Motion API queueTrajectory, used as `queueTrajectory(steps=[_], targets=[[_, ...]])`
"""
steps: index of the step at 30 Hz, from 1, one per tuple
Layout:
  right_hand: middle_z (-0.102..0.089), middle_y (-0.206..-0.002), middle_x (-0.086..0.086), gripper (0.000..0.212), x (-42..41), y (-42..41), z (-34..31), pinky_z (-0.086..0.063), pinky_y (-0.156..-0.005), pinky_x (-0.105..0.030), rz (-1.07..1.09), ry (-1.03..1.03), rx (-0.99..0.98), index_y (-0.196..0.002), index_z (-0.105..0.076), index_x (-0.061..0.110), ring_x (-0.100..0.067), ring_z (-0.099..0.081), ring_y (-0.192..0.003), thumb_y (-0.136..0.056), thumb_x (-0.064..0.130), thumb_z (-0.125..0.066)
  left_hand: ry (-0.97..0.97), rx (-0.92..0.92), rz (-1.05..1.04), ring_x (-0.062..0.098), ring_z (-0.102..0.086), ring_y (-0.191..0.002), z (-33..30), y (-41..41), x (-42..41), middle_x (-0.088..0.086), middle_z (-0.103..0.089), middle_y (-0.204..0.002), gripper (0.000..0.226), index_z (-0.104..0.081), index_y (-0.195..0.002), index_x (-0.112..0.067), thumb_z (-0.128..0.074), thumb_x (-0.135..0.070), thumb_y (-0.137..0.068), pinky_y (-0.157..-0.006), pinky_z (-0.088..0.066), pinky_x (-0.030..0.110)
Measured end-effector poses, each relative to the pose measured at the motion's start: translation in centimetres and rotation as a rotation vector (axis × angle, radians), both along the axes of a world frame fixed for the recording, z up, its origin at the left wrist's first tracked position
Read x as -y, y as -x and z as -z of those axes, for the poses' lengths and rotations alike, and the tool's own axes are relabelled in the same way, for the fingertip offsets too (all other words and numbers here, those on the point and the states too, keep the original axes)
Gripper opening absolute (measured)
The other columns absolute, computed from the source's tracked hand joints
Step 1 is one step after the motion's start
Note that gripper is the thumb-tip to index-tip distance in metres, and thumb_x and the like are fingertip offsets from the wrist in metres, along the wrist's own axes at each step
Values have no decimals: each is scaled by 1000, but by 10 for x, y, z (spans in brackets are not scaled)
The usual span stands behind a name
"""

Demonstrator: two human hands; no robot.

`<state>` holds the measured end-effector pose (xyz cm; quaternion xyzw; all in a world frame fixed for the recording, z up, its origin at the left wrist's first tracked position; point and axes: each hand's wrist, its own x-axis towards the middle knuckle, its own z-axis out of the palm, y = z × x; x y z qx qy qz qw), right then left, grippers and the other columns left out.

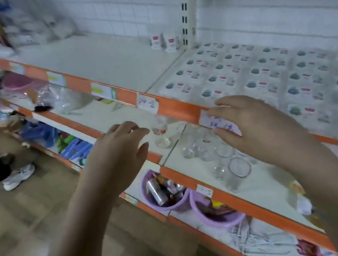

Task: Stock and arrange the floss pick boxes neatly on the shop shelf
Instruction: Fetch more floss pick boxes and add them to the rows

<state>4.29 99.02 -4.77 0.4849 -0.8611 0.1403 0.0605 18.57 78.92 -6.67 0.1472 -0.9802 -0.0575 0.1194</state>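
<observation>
head view, both hands [121, 145] raised, empty

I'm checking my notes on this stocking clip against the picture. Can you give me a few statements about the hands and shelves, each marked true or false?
1. Both hands are empty. True: the left hand and right hand hold nothing.
2. The floss pick boxes fill the top shelf's right bay in rows. True.
3. The glass jars stand on the top shelf. False: they stand one shelf below.
4. The purple tubs sit empty. False: they hold packets.
5. The top shelf's left bay is packed full. False: mostly bare, a few boxes at the back.
</observation>
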Motion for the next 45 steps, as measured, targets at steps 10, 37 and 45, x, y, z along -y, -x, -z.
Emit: queueTrajectory(steps=[10, 37, 45], targets=[[-43, -139, 4, 42, 190, -21, 0, -34, -104, -34, -103, -54, 77, -132, -49, 25, -14, -37, -128, -91, 34, -50, -96, -16, -144, 24, -54, -110, 1, -52, 162, 4, -59, -120, 33, -60, -122, -15, -55, -19, -89, -91, -47, 40], [-39, -140, 10, 43, 688, 82, -13, -30, -104, -29, -103, -50, 128, -137, -39, 32, -10, -34, -128, -95, 39, -43, -100, 53, -191, 16, -48, -114, -11, 64, 657, -4, -55, -124, 35, -54, -128, -24, -48, -26, -94, -90, -39, 28], [-41, -139, 7, 44, 816, 88, -2, -34, -102, -33, 151, -15, 113, -137, -40, 32, -15, -38, -126, -93, 38, -46, -85, 11, 42, 18, -50, -113, -8, 104, 810, -3, -55, -123, 36, -54, -127, -23, -51, -25, -91, -92, -43, 34]])
